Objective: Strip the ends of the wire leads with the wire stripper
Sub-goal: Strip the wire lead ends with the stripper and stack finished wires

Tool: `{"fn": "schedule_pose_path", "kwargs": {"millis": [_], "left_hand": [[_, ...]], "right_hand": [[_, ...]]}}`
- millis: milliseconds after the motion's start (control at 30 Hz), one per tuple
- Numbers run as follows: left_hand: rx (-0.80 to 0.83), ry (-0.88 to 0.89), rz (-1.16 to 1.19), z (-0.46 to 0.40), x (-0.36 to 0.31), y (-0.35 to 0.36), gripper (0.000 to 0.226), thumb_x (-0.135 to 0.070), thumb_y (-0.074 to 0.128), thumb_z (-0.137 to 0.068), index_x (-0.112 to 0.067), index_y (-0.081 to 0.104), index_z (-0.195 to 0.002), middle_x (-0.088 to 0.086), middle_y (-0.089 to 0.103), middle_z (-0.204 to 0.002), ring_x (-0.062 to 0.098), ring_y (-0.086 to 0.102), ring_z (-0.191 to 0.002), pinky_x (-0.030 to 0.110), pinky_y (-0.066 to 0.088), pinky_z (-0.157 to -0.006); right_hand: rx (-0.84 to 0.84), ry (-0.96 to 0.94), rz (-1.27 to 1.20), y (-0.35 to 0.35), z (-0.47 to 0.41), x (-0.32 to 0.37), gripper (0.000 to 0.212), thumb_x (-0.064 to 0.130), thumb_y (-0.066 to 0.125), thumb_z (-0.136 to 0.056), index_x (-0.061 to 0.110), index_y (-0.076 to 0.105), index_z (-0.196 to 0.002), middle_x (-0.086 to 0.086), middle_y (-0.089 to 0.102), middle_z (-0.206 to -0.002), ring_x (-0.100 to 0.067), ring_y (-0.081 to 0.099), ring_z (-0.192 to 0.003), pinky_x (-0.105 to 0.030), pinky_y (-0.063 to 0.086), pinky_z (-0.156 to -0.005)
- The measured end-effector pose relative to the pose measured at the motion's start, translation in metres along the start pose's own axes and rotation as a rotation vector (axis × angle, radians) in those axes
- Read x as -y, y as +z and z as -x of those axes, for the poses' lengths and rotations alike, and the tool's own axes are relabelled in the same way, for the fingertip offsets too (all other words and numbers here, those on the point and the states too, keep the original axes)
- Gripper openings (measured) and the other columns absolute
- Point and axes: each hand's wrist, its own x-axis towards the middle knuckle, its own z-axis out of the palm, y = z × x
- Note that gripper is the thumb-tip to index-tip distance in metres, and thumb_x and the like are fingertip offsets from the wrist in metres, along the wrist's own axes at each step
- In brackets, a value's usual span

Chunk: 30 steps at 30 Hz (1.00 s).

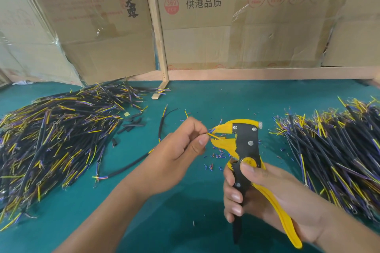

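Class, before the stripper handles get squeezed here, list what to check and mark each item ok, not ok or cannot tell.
1. Left hand pinches the yellow lead: ok.
2. Lead tip lies between the open jaws of the wire stripper: ok.
3. Right hand has its grip on both handles: ok.
4. How deep the tip sits: cannot tell.
5. Left hand's fingertips clear of the jaws: ok, though close.

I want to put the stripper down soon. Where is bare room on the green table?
Bare green mat lies between the left wire pile and the right wire pile, toward the cardboard wall. Under the wire stripper, insulation scraps litter the mat. Both table sides are crowded.
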Motion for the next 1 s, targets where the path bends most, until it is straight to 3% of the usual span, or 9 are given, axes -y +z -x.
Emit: {"fn": "schedule_pose_path", "kwargs": {"millis": [33,67,133,400,700,833,1000], "left_hand": [[0.002,0.001,0.009,0.000,0.000,0.001,0.027,-0.055,0.040,-0.101,-0.029,0.046,-0.095,-0.015,0.045,-0.074,0.010,0.037,-0.064,0.029,0.037,-0.058],[0.006,0.002,0.015,0.000,-0.001,0.002,0.027,-0.054,0.039,-0.102,-0.029,0.045,-0.095,-0.016,0.046,-0.074,0.008,0.037,-0.063,0.024,0.036,-0.059],[0.012,0.006,0.018,0.001,-0.001,0.003,0.027,-0.052,0.039,-0.102,-0.028,0.044,-0.093,-0.014,0.045,-0.073,0.008,0.037,-0.062,0.019,0.035,-0.060],[0.033,0.043,-0.112,0.002,-0.007,0.000,0.021,-0.044,0.032,-0.105,-0.030,0.040,-0.092,-0.014,0.046,-0.071,0.017,0.034,-0.061,0.036,0.035,-0.055],[0.022,-0.019,-0.311,0.001,-0.011,-0.001,0.020,-0.044,0.033,-0.105,-0.032,0.037,-0.090,0.009,0.044,-0.066,0.026,0.034,-0.056,0.048,0.035,-0.052],[0.012,-0.022,-0.301,0.001,-0.013,0.002,0.019,-0.041,0.036,-0.102,-0.028,0.037,-0.088,0.010,0.041,-0.065,0.016,0.026,-0.053,0.035,0.027,-0.048],[-0.018,-0.034,-0.299,0.001,-0.012,0.005,0.020,-0.037,0.038,-0.103,-0.024,0.037,-0.089,0.007,0.044,-0.070,0.016,0.028,-0.056,0.032,0.029,-0.050]], "right_hand": [[0.083,-0.016,-0.085,0.004,0.000,-0.004,0.041,0.038,0.082,-0.079,0.004,0.062,-0.090,-0.017,0.045,-0.075,-0.031,0.049,-0.066,-0.047,0.049,-0.073],[0.078,0.092,-0.021,0.004,0.003,-0.005,0.041,0.038,0.082,-0.080,0.004,0.062,-0.090,-0.017,0.045,-0.075,-0.030,0.049,-0.066,-0.046,0.049,-0.073],[0.106,0.121,0.049,0.007,0.006,-0.006,0.040,0.038,0.082,-0.080,0.004,0.062,-0.089,-0.016,0.044,-0.074,-0.030,0.048,-0.065,-0.046,0.050,-0.073],[0.114,0.122,0.010,0.007,0.006,-0.005,0.041,0.039,0.081,-0.081,0.004,0.061,-0.089,-0.015,0.045,-0.073,-0.029,0.049,-0.064,-0.045,0.050,-0.071],[0.022,0.152,0.001,0.009,0.005,-0.006,0.039,0.043,0.077,-0.082,0.008,0.061,-0.080,-0.010,0.042,-0.066,-0.026,0.045,-0.056,-0.041,0.049,-0.062],[-0.030,0.184,-0.025,0.011,0.005,-0.006,0.041,0.044,0.075,-0.081,0.007,0.059,-0.076,-0.010,0.039,-0.064,-0.024,0.041,-0.052,-0.041,0.046,-0.057],[-0.057,0.204,-0.055,0.014,0.006,-0.007,0.045,0.047,0.075,-0.081,0.007,0.055,-0.073,-0.010,0.035,-0.061,-0.022,0.037,-0.048,-0.037,0.042,-0.053]]}}
